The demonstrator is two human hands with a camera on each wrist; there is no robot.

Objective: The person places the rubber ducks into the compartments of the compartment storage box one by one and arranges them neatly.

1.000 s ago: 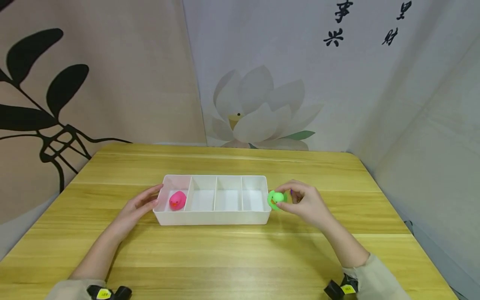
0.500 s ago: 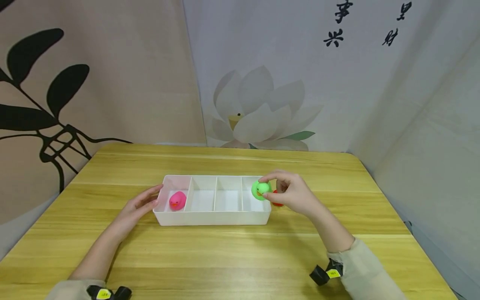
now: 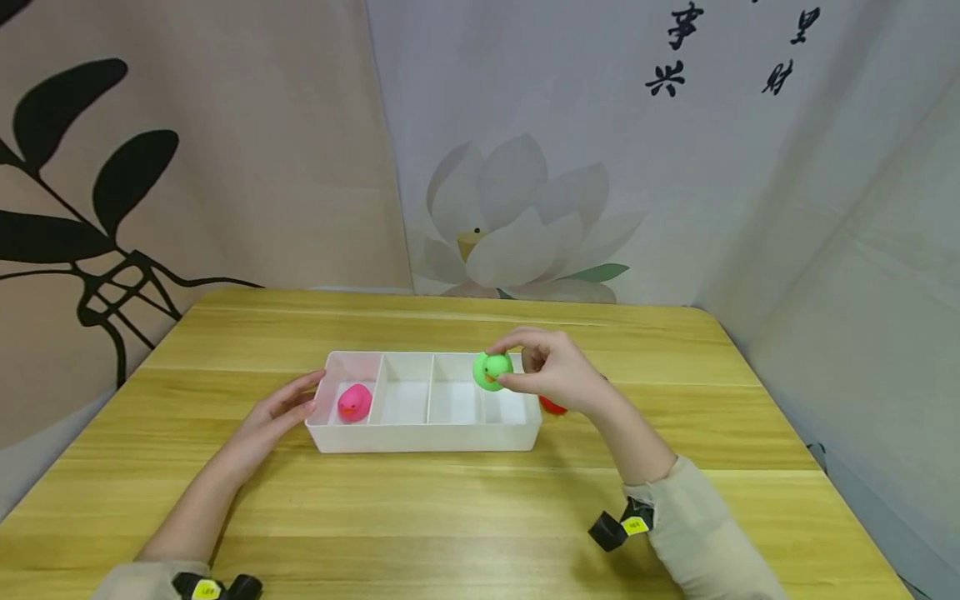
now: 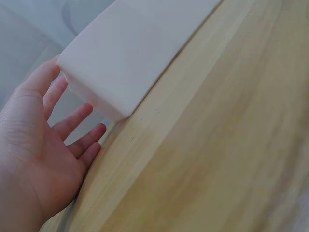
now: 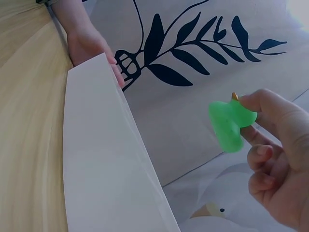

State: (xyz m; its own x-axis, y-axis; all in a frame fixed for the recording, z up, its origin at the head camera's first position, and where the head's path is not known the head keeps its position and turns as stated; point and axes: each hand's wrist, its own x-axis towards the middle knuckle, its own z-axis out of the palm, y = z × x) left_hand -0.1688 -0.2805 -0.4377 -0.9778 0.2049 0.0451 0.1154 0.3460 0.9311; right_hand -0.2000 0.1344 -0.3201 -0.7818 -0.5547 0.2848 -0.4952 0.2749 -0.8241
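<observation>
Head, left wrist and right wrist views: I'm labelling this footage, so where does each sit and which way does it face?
Head: worn on the head, facing forward and down at the white tray; left hand and right hand show.
Left wrist: faces the white tray's corner and wooden table; only the left hand shows.
Right wrist: faces the green duck, white tray and patterned cloth; both hands show.
Shared by head and right wrist: green duck, white tray, both hands.

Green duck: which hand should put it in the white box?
Probably the right hand: it pinches the green duck above the white box, while the left hand touches the box's end.
</observation>
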